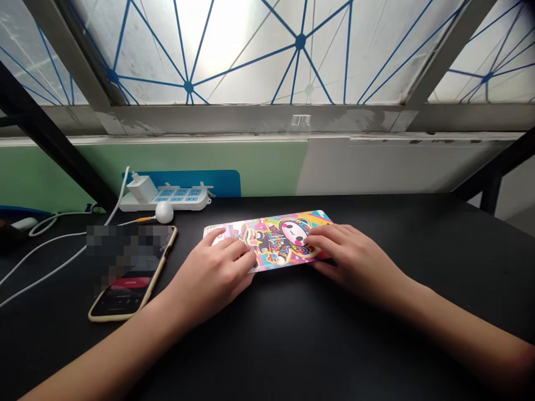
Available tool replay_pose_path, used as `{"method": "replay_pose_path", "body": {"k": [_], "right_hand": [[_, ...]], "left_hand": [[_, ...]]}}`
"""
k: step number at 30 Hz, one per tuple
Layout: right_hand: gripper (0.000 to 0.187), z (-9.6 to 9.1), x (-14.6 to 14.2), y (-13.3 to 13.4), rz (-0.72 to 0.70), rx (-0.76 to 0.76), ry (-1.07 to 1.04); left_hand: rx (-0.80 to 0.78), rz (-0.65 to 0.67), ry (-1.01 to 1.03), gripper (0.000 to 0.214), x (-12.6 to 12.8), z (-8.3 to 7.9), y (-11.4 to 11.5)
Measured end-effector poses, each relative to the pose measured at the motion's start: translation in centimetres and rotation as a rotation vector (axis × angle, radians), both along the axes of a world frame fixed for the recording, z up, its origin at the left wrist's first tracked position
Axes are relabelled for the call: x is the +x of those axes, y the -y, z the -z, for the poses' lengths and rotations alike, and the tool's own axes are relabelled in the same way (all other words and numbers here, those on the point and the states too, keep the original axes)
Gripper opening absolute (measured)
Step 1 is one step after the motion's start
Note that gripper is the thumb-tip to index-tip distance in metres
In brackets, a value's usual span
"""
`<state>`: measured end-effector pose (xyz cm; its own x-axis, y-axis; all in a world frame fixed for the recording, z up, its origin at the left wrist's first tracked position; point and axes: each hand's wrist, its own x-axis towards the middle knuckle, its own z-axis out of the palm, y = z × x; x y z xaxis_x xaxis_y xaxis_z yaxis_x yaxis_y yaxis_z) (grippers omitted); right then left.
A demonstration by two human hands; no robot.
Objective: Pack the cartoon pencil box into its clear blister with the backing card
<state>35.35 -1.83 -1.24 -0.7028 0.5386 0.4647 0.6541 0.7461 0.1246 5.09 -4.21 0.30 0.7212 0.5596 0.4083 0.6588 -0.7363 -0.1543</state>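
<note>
A flat colourful cartoon-printed card or packet (273, 236) lies on the black table (292, 345) in front of me. My left hand (213, 273) rests on its left end, fingers curled down onto it and touching the surface. My right hand (351, 259) lies on its right end, fingers stretched flat across the print. Both hands press on the card; neither lifts it.
A smartphone (129, 275) lies to the left, with a white cable running past it. A white power strip (167, 197) with a charger plugged in sits at the back left near a small white ball (164, 211). A window wall stands behind.
</note>
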Motion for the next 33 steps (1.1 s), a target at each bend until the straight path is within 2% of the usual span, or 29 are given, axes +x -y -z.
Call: {"method": "replay_pose_path", "body": {"k": [5, 7, 10, 13, 20, 25, 28, 30, 33], "right_hand": [[0.037, 0.0, -0.6, 0.4, -0.098, -0.098, 0.071], [0.043, 0.1, -0.6, 0.5, -0.104, -0.130, 0.085], [0.049, 0.3, -0.5, 0.4, -0.101, -0.174, 0.093], [0.056, 0.4, -0.4, 0.3, -0.096, -0.213, 0.103], [0.063, 0.2, -0.3, 0.4, -0.083, -0.253, 0.110], [0.064, 0.3, -0.3, 0.5, -0.083, -0.253, 0.113], [0.063, 0.2, -0.3, 0.5, -0.074, -0.256, 0.119], [0.062, 0.0, -0.2, 0.5, -0.067, -0.260, 0.126], [0.058, -0.4, 0.1, 0.7, -0.048, -0.275, 0.135]], "left_hand": [[-0.104, -0.017, 0.029, 0.020, 0.1, 0.4, -0.3], [-0.166, -0.064, 0.056, 0.035, 0.1, 0.7, -0.5], [-0.274, -0.214, 0.058, 0.072, -0.2, 1.2, -0.8], [-0.392, -0.335, 0.026, 0.084, -0.8, 1.5, -1.1], [-0.442, -0.357, 0.003, 0.085, -1.2, 1.0, -1.6], [-0.477, -0.339, 0.075, 0.087, -1.2, 0.8, -1.7], [-0.515, -0.349, 0.136, 0.079, -1.6, 0.7, -2.2], [-0.485, -0.412, 0.159, 0.074, -2.1, 0.6, -2.8], [-0.417, -0.575, 0.126, 0.068, -3.0, 0.4, -3.5]]}}
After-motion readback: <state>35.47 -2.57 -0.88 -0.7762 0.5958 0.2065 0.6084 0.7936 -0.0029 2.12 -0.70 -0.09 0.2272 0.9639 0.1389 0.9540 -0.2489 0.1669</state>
